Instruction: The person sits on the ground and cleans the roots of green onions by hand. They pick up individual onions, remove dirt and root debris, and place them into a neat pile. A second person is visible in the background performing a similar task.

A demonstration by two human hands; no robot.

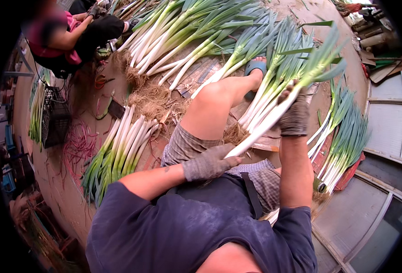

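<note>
A long leek lies slantwise across my lap, its white end low and its green leaves up to the right. Gloved, my right hand is closed round the upper part of its white shaft. At the white end is my left hand, also gloved, with fingers against the stalk; its palm side is hidden. Beyond my knee, untrimmed leeks with roots lie on the floor. Left of my lap rests a pile of leeks with white ends upward in view. Cut roots are heaped between the piles.
Another person sits at the upper left, wearing gloves. Near them are orange-handled scissors and a black crate. Pink twine lies tangled on the floor. More leeks lie at the right, by framed panels.
</note>
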